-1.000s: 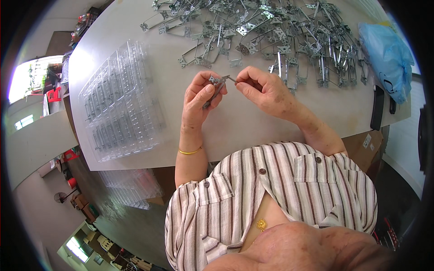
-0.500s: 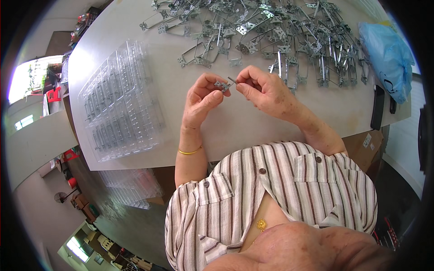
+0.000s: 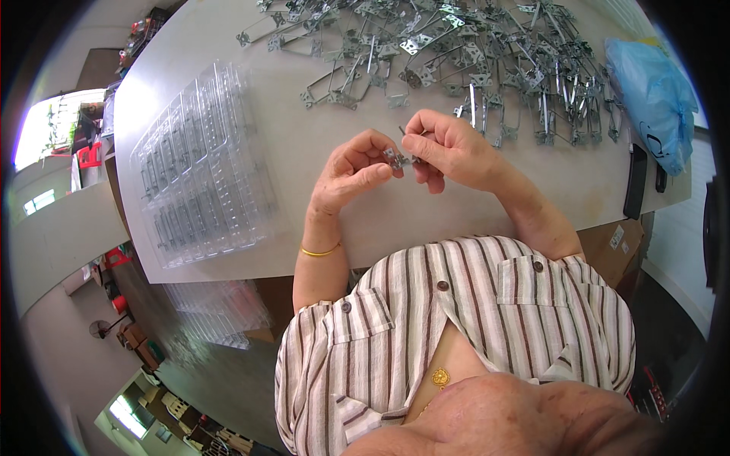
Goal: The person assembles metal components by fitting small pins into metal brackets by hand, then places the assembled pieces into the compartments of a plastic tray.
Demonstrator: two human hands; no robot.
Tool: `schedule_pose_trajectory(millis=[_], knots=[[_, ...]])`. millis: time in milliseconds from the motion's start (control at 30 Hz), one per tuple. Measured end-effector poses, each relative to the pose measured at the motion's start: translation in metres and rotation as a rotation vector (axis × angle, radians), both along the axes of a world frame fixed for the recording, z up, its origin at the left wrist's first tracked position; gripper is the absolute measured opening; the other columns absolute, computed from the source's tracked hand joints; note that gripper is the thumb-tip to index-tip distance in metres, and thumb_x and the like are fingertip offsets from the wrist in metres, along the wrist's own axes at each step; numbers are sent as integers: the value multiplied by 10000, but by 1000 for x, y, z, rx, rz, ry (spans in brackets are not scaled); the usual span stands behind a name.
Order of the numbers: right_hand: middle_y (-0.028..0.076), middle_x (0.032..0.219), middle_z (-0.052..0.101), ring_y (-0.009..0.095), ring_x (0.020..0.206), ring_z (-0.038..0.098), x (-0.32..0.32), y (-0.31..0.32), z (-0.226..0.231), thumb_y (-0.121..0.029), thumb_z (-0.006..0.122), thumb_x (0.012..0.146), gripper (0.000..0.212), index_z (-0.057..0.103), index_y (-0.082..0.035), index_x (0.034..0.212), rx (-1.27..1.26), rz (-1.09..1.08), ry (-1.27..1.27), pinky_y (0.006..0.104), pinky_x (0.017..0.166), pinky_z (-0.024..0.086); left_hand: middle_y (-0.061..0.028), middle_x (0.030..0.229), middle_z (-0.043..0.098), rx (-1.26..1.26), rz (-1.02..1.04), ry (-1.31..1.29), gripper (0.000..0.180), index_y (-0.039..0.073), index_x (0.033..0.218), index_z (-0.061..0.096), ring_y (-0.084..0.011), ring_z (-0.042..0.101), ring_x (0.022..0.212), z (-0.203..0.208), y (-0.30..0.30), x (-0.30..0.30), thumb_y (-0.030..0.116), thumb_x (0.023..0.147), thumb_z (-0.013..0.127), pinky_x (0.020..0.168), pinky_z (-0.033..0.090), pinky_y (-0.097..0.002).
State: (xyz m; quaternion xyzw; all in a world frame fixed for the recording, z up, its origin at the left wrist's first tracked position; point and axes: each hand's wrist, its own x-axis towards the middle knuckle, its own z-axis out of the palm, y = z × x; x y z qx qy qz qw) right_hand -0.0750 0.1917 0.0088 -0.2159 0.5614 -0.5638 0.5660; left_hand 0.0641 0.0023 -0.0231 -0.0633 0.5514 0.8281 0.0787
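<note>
Passage over the tabletop point(image 3: 205, 34), left of the metal pile point(image 3: 473, 53)! Left hand point(image 3: 350, 173) and right hand point(image 3: 460, 154) block the pile's near side, blue bag point(image 3: 654, 102) its right.

Left hand point(image 3: 346, 175) pinching small metal part point(image 3: 396, 160); right hand point(image 3: 456, 152) meets it, thin rod point(image 3: 402, 131) jutting up from grip, exact contact hard to make out. Heap of metal brackets point(image 3: 475, 57) across far side of pale table point(image 3: 293, 129). Clear plastic tray point(image 3: 247, 182) at left, metal pieces inside. Blue bag point(image 3: 652, 102) at right.
</note>
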Motion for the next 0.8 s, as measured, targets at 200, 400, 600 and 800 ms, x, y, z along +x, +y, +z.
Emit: schedule_pose_trajectory(millis=[200, 400, 600, 800], knots=[[35, 664, 620, 70, 508, 539, 4, 0, 1, -190, 551, 1028, 153, 545, -38, 1012, 3, -272, 286, 224, 465, 433, -135, 858, 655, 81, 103, 83, 347, -5, 1073, 578, -58, 406, 545, -10, 4, 0, 296, 924, 664, 489, 298, -201], [-5, 683, 602, 44, 556, 506, 8, 1, -2, -145, 568, 1012, 103, 563, -42, 1003, -111, -165, 183, 218, 481, 387, -130, 856, 641, 112, 293, 15, 306, 25, 1100, 571, -66, 415, 533, -9, 1, -3, 284, 951, 636, 471, 291, -190], [-18, 696, 604, 39, 554, 486, 14, -2, 2, -135, 586, 997, 104, 587, -31, 996, -69, -115, 274, 236, 486, 375, -92, 880, 669, 130, 275, 52, 254, 24, 1105, 577, -42, 409, 556, -11, 1, -2, 217, 959, 653, 482, 301, -186], [17, 718, 640, 55, 531, 524, 15, -2, 7, -163, 566, 1008, 146, 589, -18, 1012, 52, -111, 145, 234, 480, 417, -59, 929, 677, -18, 184, 38, 269, 12, 1114, 584, -39, 506, 691, -8, 3, -3, 169, 933, 707, 567, 370, -180]])
